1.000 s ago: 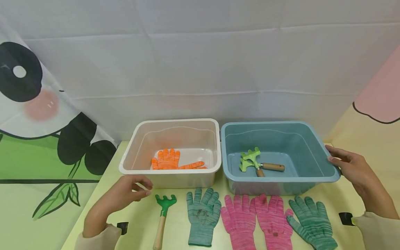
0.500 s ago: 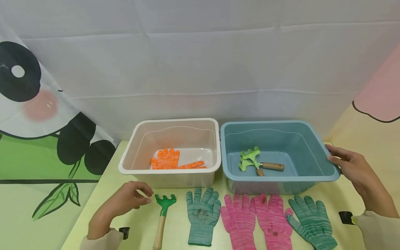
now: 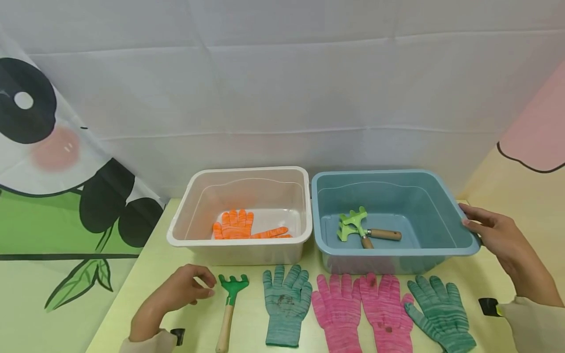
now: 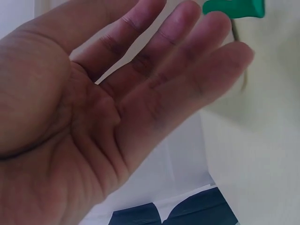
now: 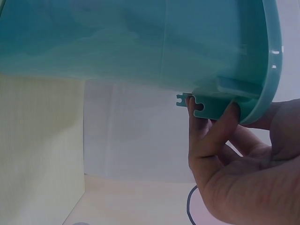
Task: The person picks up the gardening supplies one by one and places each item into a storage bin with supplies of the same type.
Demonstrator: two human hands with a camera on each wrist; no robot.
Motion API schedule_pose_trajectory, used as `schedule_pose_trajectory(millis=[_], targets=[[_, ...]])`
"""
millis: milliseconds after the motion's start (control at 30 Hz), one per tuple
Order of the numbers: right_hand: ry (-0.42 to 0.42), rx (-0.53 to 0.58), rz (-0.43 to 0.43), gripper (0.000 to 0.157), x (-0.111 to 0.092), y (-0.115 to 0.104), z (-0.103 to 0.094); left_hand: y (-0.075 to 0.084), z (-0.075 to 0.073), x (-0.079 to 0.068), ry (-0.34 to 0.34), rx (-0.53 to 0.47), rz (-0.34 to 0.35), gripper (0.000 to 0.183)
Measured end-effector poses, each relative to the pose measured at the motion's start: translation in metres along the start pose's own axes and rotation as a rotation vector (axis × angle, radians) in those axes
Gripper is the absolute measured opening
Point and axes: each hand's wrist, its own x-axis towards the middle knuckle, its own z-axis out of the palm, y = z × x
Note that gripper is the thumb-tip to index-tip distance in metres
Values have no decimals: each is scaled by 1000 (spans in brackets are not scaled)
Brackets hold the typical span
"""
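Note:
My left hand (image 3: pixel 183 289), fingers loosely bent and holding nothing, hovers just left of a hand rake (image 3: pixel 225 326) with a dark green head and wooden handle. The rake's green head (image 4: pixel 241 8) shows beyond my fingertips in the left wrist view. My right hand (image 3: pixel 496 238) grips the right rim of a blue basin (image 3: pixel 397 252); in the right wrist view its fingers (image 5: pixel 225 124) curl under that rim. Two light green hand rakes (image 3: pixel 355 220) lie crossed inside the basin.
A white basin (image 3: pixel 251 250) left of the blue one holds orange gloves (image 3: pixel 236 225). Along the table's front lie a green glove (image 3: pixel 288 306), two pink gloves (image 3: pixel 339 311) and another green glove (image 3: pixel 445 314). A white cloth (image 3: pixel 287 88) hangs behind.
My left hand has come down and slightly right, from beside the white basin's front rim to beside the dark green rake. My right hand stays on the blue basin's rim.

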Motion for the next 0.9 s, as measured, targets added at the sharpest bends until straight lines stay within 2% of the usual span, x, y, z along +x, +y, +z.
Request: schedule_pose_trajectory(millis=[200,533,633,700,767,900], targets=[[-2,1,2,63,0,2,0,-4,12,1,1,36,-23,15],[-8,11,5,64,0,3,0,6,37,6,32,114,-167,22],[-8,12,3,64,0,3,0,-5,42,14,1,128,-229,28],[-8,13,1,64,1,3,-1,-22,48,23,-14,140,-263,32],[-9,19,-3,64,1,4,-1,-48,54,33,-56,150,-278,35],[-10,48,-11,64,1,5,-1,-88,65,46,-90,138,-278,44]])
